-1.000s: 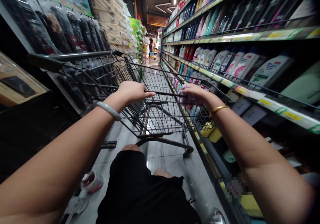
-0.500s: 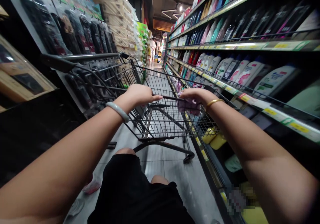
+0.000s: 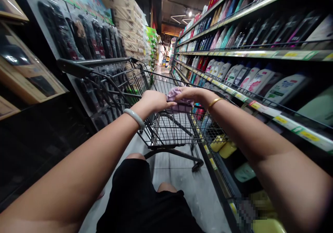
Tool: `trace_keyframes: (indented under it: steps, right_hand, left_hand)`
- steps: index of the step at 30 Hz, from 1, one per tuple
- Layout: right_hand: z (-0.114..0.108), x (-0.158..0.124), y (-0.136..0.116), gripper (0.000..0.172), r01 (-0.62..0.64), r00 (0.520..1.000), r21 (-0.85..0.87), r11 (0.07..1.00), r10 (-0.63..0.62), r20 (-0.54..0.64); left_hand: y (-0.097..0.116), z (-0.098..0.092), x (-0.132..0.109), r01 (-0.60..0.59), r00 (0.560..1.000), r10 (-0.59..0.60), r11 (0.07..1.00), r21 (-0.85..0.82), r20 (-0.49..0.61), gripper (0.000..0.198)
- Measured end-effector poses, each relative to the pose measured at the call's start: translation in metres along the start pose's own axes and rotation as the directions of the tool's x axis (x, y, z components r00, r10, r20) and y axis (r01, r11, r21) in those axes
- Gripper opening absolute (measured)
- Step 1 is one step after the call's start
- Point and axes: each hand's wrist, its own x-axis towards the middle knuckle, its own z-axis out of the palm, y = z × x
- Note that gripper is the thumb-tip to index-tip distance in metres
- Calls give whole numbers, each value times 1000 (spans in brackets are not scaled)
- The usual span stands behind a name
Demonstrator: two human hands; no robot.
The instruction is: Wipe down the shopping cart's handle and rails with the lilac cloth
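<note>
A black wire shopping cart (image 3: 170, 141) stands in front of my knees, its near top rail at hand height. My left hand (image 3: 155, 101) is closed over that rail, the thumb stretched along it; a pale bangle circles the wrist. Close to its right, my right hand (image 3: 188, 93) grips a crumpled purple cloth (image 3: 173, 93) against the same rail. Part of the cloth hangs inside the basket. A gold bracelet sits on my right wrist. The cart's handle (image 3: 78, 66) lies off to the left.
Shelves of shampoo bottles (image 3: 260, 78) line the right side, close to the cart. At left hang packaged dark items (image 3: 78, 35), with stacked tissue packs (image 3: 127, 24) beyond. Tiled floor (image 3: 186, 188) runs down the aisle, where a person in white (image 3: 161, 52) stands far off.
My right hand has moved left along the rail with the purple cloth, closer to my left hand. The cart and left hand appear slightly further right in view.
</note>
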Motion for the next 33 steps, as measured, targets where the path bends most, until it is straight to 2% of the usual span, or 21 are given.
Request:
trace_keyframes:
  steps: [1,3,6,7,9,12,13,14,15,17,18,19,21,22,23,26,27,28,29,31,33]
  right_hand:
    - [2,1,-3,29,17,998,65,998,-21,56]
    - [4,2,-3,27,-75,982,77,994,60,180]
    - [2,3,5,16,-290,924,-141,947,315,214]
    - [3,3,7,15,-325,906,-175,929,359,224]
    - [5,2,8,15,-286,912,-95,953,302,279]
    - [11,0,4,11,-106,949,151,983,55,309]
    - [11,0,3,11,-95,948,169,981,38,316]
    - [11,0,2,12,-143,934,123,982,93,344]
    - [10,0,2,12,-231,898,38,972,198,394]
    - [7,2,1,16,-391,775,-150,908,413,479]
    - [7,3,0,17,-415,744,-190,890,452,492]
    - [7,5,-1,17,-400,755,-173,900,431,494]
    - [10,9,-4,17,-269,860,-17,963,249,446]
    - [11,10,-5,16,-213,892,33,977,180,415]
    - [13,11,-6,16,-209,893,30,978,178,414]
    - [12,13,-6,19,-348,786,-174,921,388,480]
    - [11,13,-6,21,-360,769,-209,909,416,485]
    - [9,12,-5,22,-338,788,-193,921,389,477]
    - [8,12,-5,21,-283,836,-142,949,316,448]
    - [6,10,-3,16,-156,925,-56,986,166,341]
    - [5,8,-1,16,-96,971,-63,993,107,213]
  left_hand:
    - [0,1,0,-10,1000,10,1000,2,-8,90]
    - [0,2,0,-13,1000,13,1000,-3,-4,92]
    - [2,3,0,9,1000,-9,1000,-16,7,95]
    - [3,4,-1,8,1000,-8,1000,-13,-1,96]
    - [6,4,-1,-4,1000,5,1000,6,-20,96]
    - [9,3,-4,-13,999,15,999,41,-33,93]
    - [9,2,-4,-13,999,14,999,47,-30,93]
    - [10,2,-5,-13,1000,14,999,48,-24,93]
    - [10,1,-6,-13,1000,14,999,46,-18,94]
    - [11,1,-7,-17,1000,18,999,39,-9,97]
    - [12,1,-7,-17,1000,17,999,39,-10,97]
    - [13,1,-8,-15,1000,16,999,42,-16,97]
    - [14,1,-8,-10,999,12,999,52,-36,95]
    - [14,1,-9,-10,999,12,998,54,-44,95]
    - [15,2,-9,-10,999,13,999,53,-48,94]
    - [15,2,-9,-18,999,19,999,40,-50,94]
    - [15,3,-8,-13,999,15,999,33,-49,93]
    - [15,3,-8,-8,999,9,1000,27,-50,92]
    - [15,4,-8,-6,998,7,1000,22,-56,90]
    - [14,5,-7,-6,997,7,1000,14,-71,88]
    - [14,6,-6,-12,996,13,1000,11,-85,87]
